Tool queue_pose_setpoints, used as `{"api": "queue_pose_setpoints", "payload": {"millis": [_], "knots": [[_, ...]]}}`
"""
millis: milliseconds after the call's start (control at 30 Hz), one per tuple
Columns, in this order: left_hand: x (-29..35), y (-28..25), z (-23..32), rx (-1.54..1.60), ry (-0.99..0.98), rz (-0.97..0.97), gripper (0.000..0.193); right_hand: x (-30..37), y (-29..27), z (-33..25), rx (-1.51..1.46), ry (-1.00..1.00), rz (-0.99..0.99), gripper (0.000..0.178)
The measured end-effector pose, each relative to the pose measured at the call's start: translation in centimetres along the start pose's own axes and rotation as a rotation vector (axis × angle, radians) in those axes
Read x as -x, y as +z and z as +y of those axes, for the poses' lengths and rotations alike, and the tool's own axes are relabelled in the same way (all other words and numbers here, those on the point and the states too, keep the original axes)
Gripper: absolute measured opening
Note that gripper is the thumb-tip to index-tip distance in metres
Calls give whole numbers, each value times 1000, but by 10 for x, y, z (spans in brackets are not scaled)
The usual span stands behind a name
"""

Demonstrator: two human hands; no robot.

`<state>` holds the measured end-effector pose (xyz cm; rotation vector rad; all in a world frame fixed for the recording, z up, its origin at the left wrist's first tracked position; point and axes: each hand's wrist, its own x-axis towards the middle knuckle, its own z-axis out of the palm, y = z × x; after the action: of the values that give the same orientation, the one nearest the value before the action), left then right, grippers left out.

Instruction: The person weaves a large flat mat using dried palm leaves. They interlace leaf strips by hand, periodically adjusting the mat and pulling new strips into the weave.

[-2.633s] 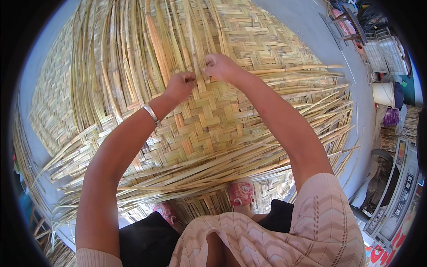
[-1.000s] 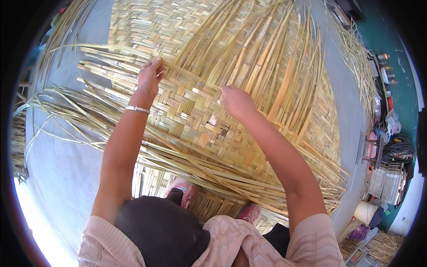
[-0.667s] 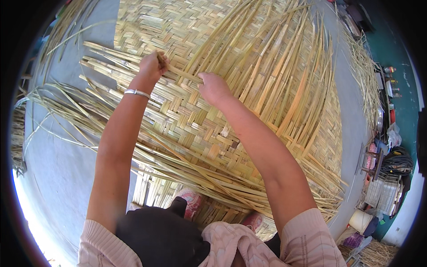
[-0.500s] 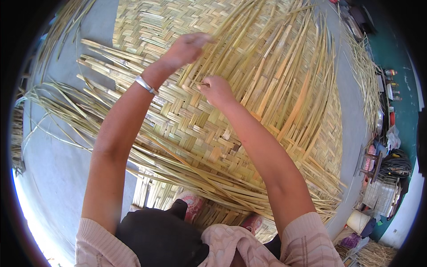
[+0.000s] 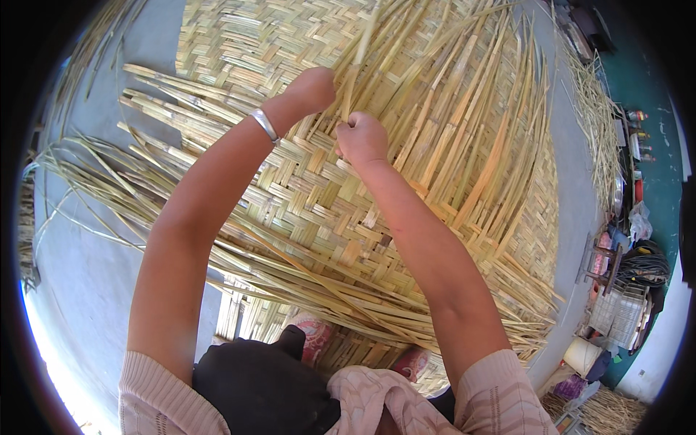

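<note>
A large woven bamboo mat (image 5: 312, 210) lies on the grey floor in front of me, with many loose strips fanning out at its far and right sides. My left hand (image 5: 312, 88), a metal bangle on its wrist, is closed around one long bamboo strip (image 5: 360, 54) that rises from the weave. My right hand (image 5: 361, 138) sits just beside it, fingers curled on the lower part of the same strip, pressed against the woven surface. Both forearms reach forward over the mat.
Loose bamboo strips (image 5: 80, 181) lie scattered on the grey floor (image 5: 87, 275) at the left. At the right edge stand a wire rack (image 5: 616, 304), a white bucket (image 5: 580, 355) and bottles by a teal wall. My feet (image 5: 319, 337) rest on the mat's near edge.
My left hand came over from the mat's left part to meet the right hand at the middle, and both have closed on one upright strip. The view has tilted slightly.
</note>
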<state>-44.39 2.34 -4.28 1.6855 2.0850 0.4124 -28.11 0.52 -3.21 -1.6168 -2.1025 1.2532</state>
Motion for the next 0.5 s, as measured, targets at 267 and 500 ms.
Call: {"api": "queue_pose_setpoints", "payload": {"millis": [267,500], "knots": [[-12,-14,3,234,-337,-228,34,12,-8,1,-302,90,-10,20],[8,-12,-19,590,-340,-456,38,11,-3,4,-336,58,61,22]]}}
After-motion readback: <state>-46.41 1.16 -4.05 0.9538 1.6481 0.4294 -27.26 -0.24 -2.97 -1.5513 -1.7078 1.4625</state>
